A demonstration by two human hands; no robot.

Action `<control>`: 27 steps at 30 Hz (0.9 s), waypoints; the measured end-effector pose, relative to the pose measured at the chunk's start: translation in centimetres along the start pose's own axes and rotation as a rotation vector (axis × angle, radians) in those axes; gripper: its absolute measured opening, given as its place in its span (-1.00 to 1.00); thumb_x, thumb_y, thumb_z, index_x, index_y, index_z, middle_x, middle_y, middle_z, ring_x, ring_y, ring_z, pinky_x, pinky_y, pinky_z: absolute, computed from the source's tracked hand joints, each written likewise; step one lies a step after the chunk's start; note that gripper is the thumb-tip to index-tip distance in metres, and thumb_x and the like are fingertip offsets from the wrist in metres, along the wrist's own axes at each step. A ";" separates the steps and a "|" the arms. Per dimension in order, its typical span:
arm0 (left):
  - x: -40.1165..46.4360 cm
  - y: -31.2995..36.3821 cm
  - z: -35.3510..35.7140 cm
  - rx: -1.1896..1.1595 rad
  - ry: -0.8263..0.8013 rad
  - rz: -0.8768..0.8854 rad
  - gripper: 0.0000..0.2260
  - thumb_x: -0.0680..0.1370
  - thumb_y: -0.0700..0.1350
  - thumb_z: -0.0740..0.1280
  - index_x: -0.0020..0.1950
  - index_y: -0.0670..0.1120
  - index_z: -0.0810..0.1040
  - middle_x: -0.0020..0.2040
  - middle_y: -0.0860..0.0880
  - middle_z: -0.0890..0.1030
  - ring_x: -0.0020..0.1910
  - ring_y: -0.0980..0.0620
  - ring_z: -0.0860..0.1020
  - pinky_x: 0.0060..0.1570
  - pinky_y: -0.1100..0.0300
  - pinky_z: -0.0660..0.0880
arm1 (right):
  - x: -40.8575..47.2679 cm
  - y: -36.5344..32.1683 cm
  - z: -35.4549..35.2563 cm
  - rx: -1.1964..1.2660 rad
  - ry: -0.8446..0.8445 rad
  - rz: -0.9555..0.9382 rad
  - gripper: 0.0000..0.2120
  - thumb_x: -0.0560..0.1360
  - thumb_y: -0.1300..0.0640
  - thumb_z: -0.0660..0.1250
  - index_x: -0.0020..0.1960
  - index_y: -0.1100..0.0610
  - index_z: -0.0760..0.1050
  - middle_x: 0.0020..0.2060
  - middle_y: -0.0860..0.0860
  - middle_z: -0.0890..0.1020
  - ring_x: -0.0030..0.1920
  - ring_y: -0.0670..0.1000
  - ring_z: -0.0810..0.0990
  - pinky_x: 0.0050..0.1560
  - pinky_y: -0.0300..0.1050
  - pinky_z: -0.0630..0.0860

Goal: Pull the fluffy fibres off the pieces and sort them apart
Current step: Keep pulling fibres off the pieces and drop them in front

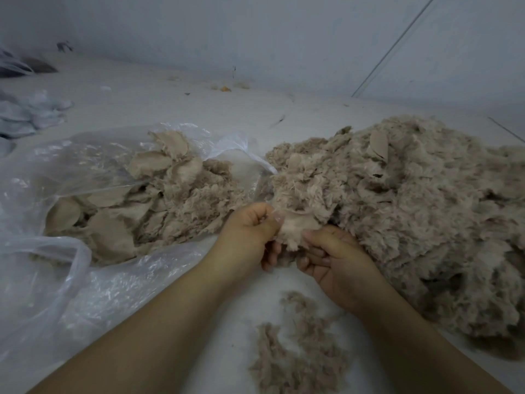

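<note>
1. A loose tuft of grey-brown pulled fibres lies nearest on the white table.
2. The left hand and right hand both pinch one pale beige fluffy piece with curled fingers.
3. Beyond, a clear plastic bag holds stripped pieces on the left; a big beige fluffy heap lies on the right.

big fluffy pile cut off at right.

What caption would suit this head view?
Both hands, left hand and right hand, pinch a fluffy piece between bagged pieces and the unsorted heap.
</note>
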State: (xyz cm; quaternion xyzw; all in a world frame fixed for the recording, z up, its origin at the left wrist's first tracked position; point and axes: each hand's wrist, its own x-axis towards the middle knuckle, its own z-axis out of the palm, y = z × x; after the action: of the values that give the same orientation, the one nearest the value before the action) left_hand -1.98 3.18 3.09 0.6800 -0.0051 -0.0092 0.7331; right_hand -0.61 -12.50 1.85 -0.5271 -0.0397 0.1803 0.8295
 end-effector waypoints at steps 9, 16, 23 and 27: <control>-0.1 -0.2 0.0 -0.036 -0.030 -0.011 -0.76 0.56 -0.01 0.37 -0.18 -0.17 0.56 -0.50 -0.13 0.50 -0.63 -0.02 0.40 -0.61 0.28 0.31 | -0.6 -0.1 0.4 -0.062 -0.071 0.005 -0.64 0.58 0.16 0.25 0.06 0.51 0.49 -0.09 0.43 0.54 -0.06 0.37 0.53 0.06 0.18 0.50; 0.1 -0.3 -0.2 0.008 -0.121 0.019 -0.72 0.50 -0.10 0.44 -0.24 -0.27 0.48 -0.59 -0.10 0.41 -0.68 0.03 0.28 -0.60 0.35 0.21 | -0.4 -0.2 0.6 -0.092 -0.071 -0.032 -0.60 0.59 0.13 0.17 0.06 0.50 0.52 -0.11 0.53 0.54 -0.09 0.35 0.56 0.08 0.23 0.49; 0.3 -0.5 -0.3 -0.102 0.158 0.072 -0.55 0.61 -0.07 0.30 -0.51 -0.04 0.45 -0.58 -0.10 0.40 -0.66 -0.01 0.30 -0.59 0.30 0.25 | -0.5 -0.1 0.8 -0.069 0.097 0.027 -0.54 0.41 0.07 0.34 0.08 0.46 0.54 -0.07 0.35 0.52 -0.05 0.25 0.42 -0.06 0.02 0.41; 0.3 -0.1 -0.7 0.021 0.119 0.002 -0.55 0.53 0.17 0.32 -0.50 -0.01 0.48 -0.59 -0.09 0.41 -0.66 -0.01 0.28 -0.60 0.31 0.20 | -0.5 -0.2 0.8 -0.048 0.129 0.009 -0.50 0.44 0.09 0.31 0.17 0.50 0.47 0.00 0.38 0.51 0.03 0.27 0.42 0.12 0.18 0.32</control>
State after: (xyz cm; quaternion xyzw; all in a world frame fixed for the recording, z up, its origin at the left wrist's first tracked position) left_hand -1.65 3.83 2.94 0.6872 0.0378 0.0321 0.7248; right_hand -1.20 -12.08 2.48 -0.5575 0.0122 0.1488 0.8166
